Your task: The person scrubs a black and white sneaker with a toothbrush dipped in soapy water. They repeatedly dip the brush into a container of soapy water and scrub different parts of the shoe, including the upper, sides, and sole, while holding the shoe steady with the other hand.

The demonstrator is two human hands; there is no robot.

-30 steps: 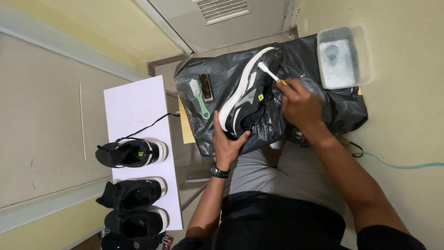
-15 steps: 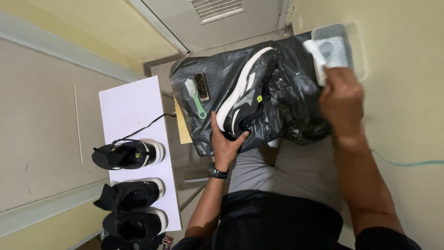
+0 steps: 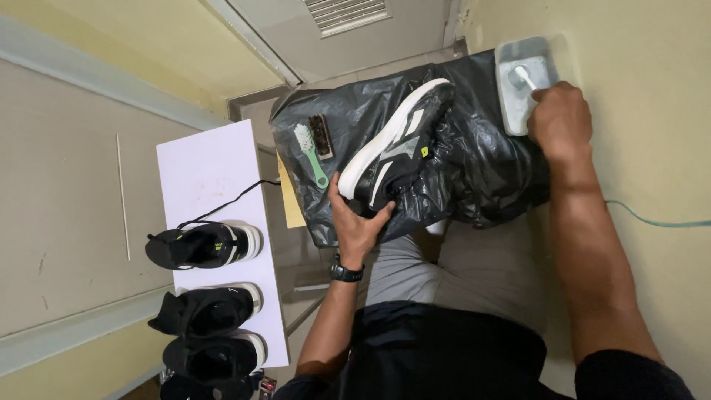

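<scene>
Head view
Change: the right hand (image 3: 561, 111) has moved off the shoe (image 3: 396, 144) and now dips its small brush (image 3: 523, 76) into the tray (image 3: 508, 55) at the plastic sheet's (image 3: 481, 159) far right corner.
Hands: right closed on the brush; left hand (image 3: 357, 222) grips the shoe mid-sheet.
Around: green brush (image 3: 311, 152) and dark brush (image 3: 321, 135) left of shoe; other shoes (image 3: 204, 244) on white board (image 3: 207, 167).
In the way: nothing between tray and shoe.

A black shoe (image 3: 400, 141) with a smooth white rubber-like sole is seen on crinkled, glossy black plastic sheeting (image 3: 474, 163). A translucent plastic tub (image 3: 511, 96) is shown beside it, and a green plastic brush (image 3: 311, 152) with pale bristles. Matt white board (image 3: 215, 170) is laid under more shoes (image 3: 204, 244) of dull black fabric.
</scene>
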